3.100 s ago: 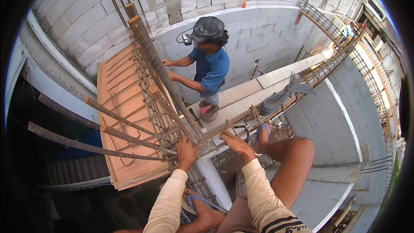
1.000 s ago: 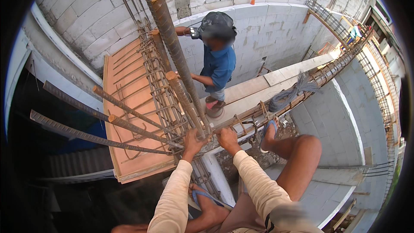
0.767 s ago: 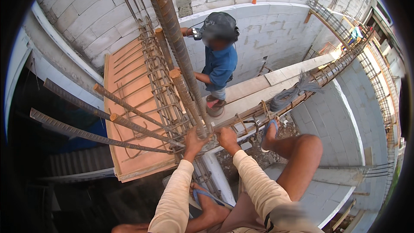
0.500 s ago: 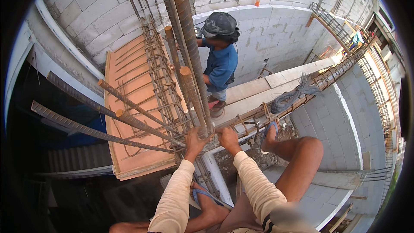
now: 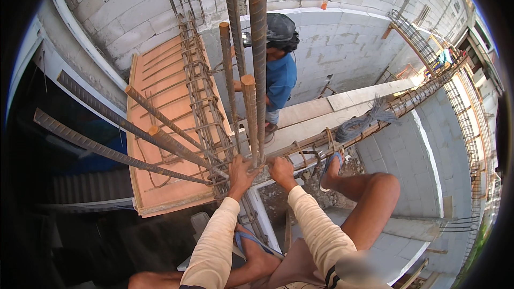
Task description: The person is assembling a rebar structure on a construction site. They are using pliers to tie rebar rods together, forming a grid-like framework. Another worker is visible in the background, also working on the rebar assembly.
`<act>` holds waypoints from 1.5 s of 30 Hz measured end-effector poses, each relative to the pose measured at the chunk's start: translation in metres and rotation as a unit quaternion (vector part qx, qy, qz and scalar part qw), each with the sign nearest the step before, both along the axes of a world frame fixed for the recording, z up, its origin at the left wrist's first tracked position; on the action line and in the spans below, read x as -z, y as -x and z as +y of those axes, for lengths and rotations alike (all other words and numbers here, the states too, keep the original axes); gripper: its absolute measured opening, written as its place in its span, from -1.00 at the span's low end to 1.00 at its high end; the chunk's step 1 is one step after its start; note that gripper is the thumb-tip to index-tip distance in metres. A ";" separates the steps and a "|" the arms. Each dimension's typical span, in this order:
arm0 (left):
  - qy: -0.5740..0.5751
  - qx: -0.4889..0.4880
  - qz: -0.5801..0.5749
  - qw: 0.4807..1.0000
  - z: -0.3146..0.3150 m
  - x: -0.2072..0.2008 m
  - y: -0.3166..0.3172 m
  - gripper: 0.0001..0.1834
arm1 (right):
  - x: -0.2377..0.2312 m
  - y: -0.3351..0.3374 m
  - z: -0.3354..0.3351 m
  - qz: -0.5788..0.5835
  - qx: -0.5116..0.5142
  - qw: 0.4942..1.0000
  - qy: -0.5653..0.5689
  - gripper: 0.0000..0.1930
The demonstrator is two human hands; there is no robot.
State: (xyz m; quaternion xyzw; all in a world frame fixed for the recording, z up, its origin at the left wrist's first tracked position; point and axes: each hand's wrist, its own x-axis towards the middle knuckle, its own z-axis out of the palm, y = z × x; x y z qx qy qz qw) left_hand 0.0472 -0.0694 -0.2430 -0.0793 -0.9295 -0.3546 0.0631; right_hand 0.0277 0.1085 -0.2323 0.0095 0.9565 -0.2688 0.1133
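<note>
Several upright ribbed rebars (image 5: 257,48) rise in a cluster just beyond my hands. My left hand (image 5: 241,175) is closed low at the left of their base. At the right of the base, my right hand (image 5: 281,172) has its fingers curled. Between the two runs a thin rusty steel bar (image 5: 259,170), which looks like part of a stirrup; the fingers hide most of it. Both hands appear to grip it. Left of my hands, thick rebars (image 5: 120,155) slant outward over an orange formwork board (image 5: 155,88).
A person in a blue shirt (image 5: 279,79) stands beyond the rebars. A long rebar cage (image 5: 417,93) runs off to the right, with a coil of grey wire (image 5: 360,126) on it. Another cage (image 5: 198,80) crosses the formwork. Grey block walls (image 5: 332,37) surround the area.
The upright rebars now appear further right and straighter, partly covering the person in blue. My view has shifted slightly. Both hands stay at the base of the bars.
</note>
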 end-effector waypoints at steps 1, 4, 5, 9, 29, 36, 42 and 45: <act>0.002 0.002 -0.004 1.000 0.000 -0.001 0.000 -0.52 | -0.001 0.000 0.000 -0.005 0.003 1.000 -0.008 -0.70; 0.008 -0.032 -0.005 0.999 0.003 -0.003 0.000 -0.40 | -0.002 0.000 0.000 0.003 -0.001 1.000 -0.009 -0.69; 0.004 -0.043 -0.003 0.999 0.004 -0.004 0.001 -0.34 | -0.002 0.000 0.001 0.011 -0.004 1.000 -0.002 -0.69; -0.030 -0.055 -0.011 0.998 0.006 -0.005 0.001 -0.22 | -0.001 -0.001 0.003 0.034 0.000 0.999 0.025 -0.72; -0.073 -0.044 0.000 0.996 0.006 -0.005 -0.003 -0.62 | -0.006 -0.006 0.016 0.042 0.019 0.983 0.177 -0.69; -0.058 -0.054 -0.026 0.997 0.006 -0.005 -0.001 -0.67 | -0.034 -0.015 0.002 0.052 -0.070 0.994 0.063 -0.62; -0.071 -0.058 -0.010 0.996 0.007 -0.004 -0.001 -0.66 | -0.035 -0.023 -0.009 0.121 -0.069 0.990 0.000 -0.76; -0.066 -0.053 0.001 0.996 0.007 -0.003 -0.002 -0.65 | -0.029 -0.022 -0.007 0.125 -0.075 0.989 0.009 -0.80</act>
